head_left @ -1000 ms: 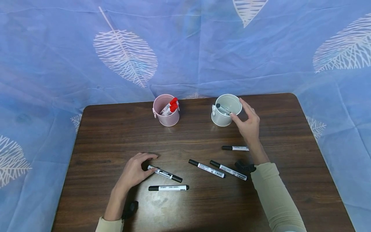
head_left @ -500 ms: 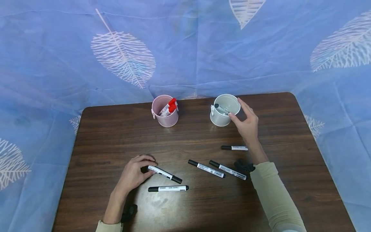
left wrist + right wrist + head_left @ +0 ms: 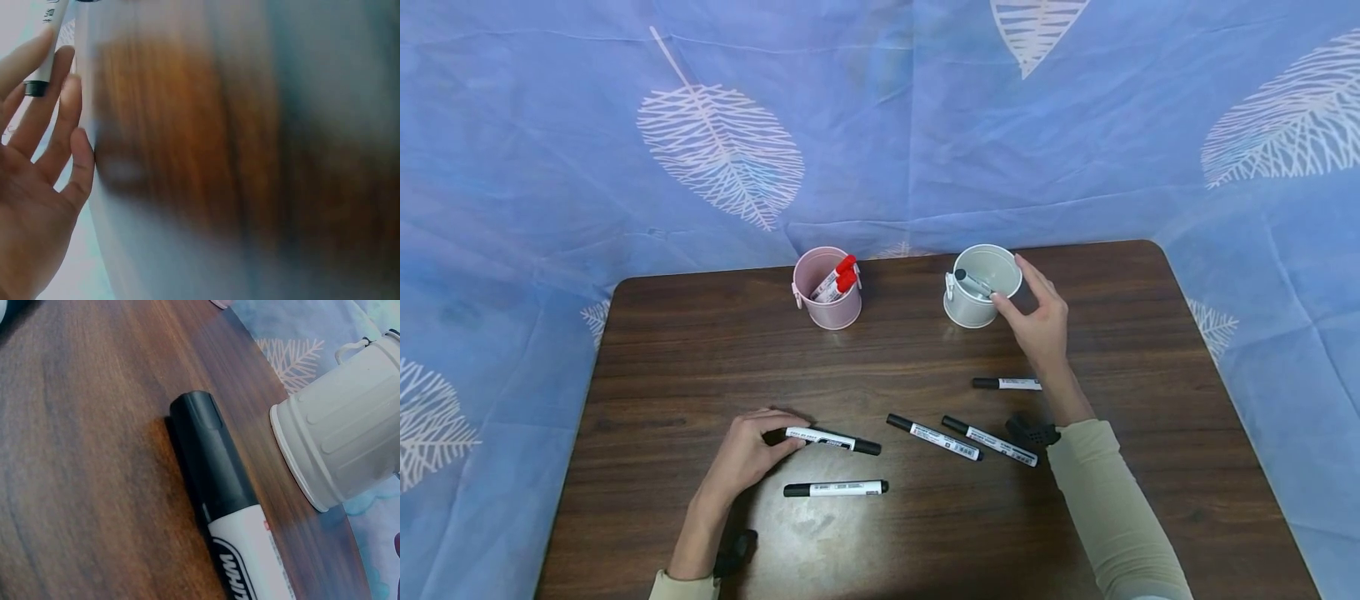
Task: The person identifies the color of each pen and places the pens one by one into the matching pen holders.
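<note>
Now prob. picking up: pinching pen [image 3: 832,440] w/ L hand [image 3: 747,450], on/just over table [image 3: 655,350] (can't tell). Resting R hand [image 3: 1043,325], spread wide, at rim of pale pot [image 3: 967,313]. Next, prob. lift high, aim for pot.

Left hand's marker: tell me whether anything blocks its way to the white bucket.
Nothing tall stands between the held marker and the white bucket; a loose marker lies flat near the path. At the rim, the right hand may crowd the opening.
</note>
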{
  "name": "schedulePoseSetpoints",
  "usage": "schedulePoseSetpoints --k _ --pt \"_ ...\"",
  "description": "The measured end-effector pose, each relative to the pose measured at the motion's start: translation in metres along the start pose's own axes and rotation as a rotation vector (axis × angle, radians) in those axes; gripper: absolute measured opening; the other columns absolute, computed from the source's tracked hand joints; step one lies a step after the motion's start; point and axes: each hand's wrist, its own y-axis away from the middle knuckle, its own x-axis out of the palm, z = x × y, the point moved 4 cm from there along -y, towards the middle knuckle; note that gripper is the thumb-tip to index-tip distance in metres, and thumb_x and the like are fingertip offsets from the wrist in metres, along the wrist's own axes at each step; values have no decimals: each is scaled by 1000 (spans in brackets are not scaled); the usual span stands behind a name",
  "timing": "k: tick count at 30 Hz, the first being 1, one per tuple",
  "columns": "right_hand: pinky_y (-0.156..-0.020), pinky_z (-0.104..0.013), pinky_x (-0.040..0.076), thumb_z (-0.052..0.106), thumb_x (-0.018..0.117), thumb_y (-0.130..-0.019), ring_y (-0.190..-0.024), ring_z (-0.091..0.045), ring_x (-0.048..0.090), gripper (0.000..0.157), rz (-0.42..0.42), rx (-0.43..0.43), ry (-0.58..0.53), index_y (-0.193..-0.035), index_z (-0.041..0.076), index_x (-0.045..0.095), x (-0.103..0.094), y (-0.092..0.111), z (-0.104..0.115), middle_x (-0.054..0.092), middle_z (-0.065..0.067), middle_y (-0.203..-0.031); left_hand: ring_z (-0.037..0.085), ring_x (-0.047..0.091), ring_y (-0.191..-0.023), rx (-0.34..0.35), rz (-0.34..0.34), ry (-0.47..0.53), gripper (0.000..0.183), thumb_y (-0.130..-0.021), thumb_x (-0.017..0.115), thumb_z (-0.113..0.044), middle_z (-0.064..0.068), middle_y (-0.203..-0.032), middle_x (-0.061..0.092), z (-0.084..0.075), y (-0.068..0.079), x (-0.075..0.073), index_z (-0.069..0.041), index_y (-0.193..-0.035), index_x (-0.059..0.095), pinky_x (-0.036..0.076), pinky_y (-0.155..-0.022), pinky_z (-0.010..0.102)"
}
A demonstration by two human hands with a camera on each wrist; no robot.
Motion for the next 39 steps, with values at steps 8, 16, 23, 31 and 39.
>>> schedulePoseSetpoints --k 8,16,23,31,39 --pt "-114 -48 28 -2 78 -82 -132 -33 48 59 0 6 -5 -137 -2 57 0 0 0 56 -18 -140 7 69 -88 -38 -25 181 23 -80 84 -14 -13 -96 75 -2 0 -2 -22 -102 81 55 -77 27" --pt "-115 -47 27 -2 78 -82 -132 -33 48 59 -7 4 -10 -137 -3 57 0 0 0 57 -18 -139 11 60 -68 -65 -94 229 21 -78 85 -10 -9 -83 74 -5 -3 -7 -19 -97 81 49 -61 26" --pt "-113 -46 29 -2 79 -81 -132 -32 49 60 -4 7 -9 -137 -1 57 1 -1 1 57 -17 -139 17 58 -67 -65 -102 191 18 -81 80 -2 0 -81 72 -28 -8 -15 -9 -98 78 47 -59 28" --pt "-113 -47 30 -2 79 -81 -131 -33 49 60 -7 0 -10 -137 -1 58 1 0 -1 57 -18 -139 14 53 -63 4 -144 182 21 -81 80 1 -3 -75 67 -52 -18 -31 -11 -97 77 41 -53 25" --pt "-112 -47 31 -2 79 -81 -130 -33 51 60 -11 -16 -3 -137 -1 58 0 0 -3 57 -18 -138 11 62 -73 32 -143 223 19 -82 79 1 2 -88 75 -59 -29 -35 -7 -99 77 53 -62 39"
